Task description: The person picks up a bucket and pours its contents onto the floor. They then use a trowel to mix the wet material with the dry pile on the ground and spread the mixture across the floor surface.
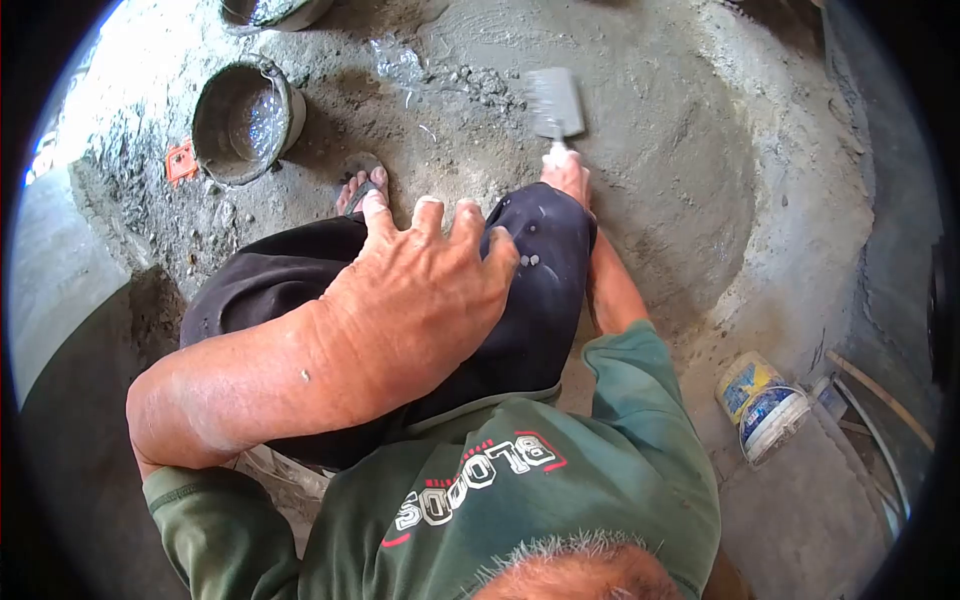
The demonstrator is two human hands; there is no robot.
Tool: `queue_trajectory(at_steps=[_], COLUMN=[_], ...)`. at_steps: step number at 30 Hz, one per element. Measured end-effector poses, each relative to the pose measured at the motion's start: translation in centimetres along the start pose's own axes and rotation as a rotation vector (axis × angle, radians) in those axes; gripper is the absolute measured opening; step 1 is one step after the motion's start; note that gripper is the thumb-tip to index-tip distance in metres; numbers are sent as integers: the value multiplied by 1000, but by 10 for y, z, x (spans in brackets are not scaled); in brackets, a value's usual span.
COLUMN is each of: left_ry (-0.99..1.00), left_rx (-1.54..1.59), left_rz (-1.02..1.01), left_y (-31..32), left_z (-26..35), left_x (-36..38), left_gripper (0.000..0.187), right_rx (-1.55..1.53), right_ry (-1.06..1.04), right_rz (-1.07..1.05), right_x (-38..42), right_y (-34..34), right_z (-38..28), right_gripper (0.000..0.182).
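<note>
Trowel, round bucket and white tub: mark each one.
trowel (556, 102), head view, on the flat grey blade.
round bucket (291, 112), head view, on its right rim.
white tub (775, 418), head view, on its side wall.

grey bucket holding water up left; orange scrap beside it — white pail lower right

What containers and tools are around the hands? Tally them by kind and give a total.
Grey buckets by the foot: 2, one holding water and one cut off by the top edge
Plastic tubs at lower right: 2, yellow and white
Trowel in the right hand: 1
Total: 5
</note>
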State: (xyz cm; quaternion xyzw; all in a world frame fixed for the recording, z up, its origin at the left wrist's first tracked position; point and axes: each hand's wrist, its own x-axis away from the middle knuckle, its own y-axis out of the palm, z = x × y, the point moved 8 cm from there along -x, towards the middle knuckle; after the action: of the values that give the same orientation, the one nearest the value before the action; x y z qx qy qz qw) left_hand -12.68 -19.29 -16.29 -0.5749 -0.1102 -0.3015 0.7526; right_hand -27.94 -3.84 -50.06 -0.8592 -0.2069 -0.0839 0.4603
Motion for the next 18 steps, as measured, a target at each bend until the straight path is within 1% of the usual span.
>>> queue_trajectory(at_steps=[2,3,4,6,8,9,11,12,13,14,16,18], left_ry=[-22,-37,-38,-45,-62,-59,-65,-63,-74,-74,-94,-101], left_rx=[-32,-28,-26,-28,7,17,66,72,80,94,99,136], left_rz=[-46,-40,23,131,95,92,118,127,130,137,147,139], left_y=[6,8,8,7,7,7,4,3,3,2,-1,-2], left_z=[-8,-15,-20,-25,-26,-26,-28,-27,-28,-29,-33,-34], left_x=[3,7,14,30,39,42,45,46,46,47,47,51], left_gripper=[60,60,59,55,51,48,46,46,46,46,46,46], right_rx=[193,163,134,253,19,23,30,96,302,175,424,602], right_ry=[-61,-83,-108,279,499,478,472,246,77,-271,-278,-723], right_rz=[-98,22,139,399,392,387,264,261,152,7,-163,91], right_x=[-31,-38,-47,-80,-115,-124,-137,-128,-99,-107,-110,-154], right_y=[24,0,-28,-74,-102,-93,-72,-52,-46,-10,4,28], right_z=[8,-1,-8,49,116,120,123,84,4,-6,-65,-96], right_gripper=[30,31,32,36,34,34,33,32,30,33,35,35])
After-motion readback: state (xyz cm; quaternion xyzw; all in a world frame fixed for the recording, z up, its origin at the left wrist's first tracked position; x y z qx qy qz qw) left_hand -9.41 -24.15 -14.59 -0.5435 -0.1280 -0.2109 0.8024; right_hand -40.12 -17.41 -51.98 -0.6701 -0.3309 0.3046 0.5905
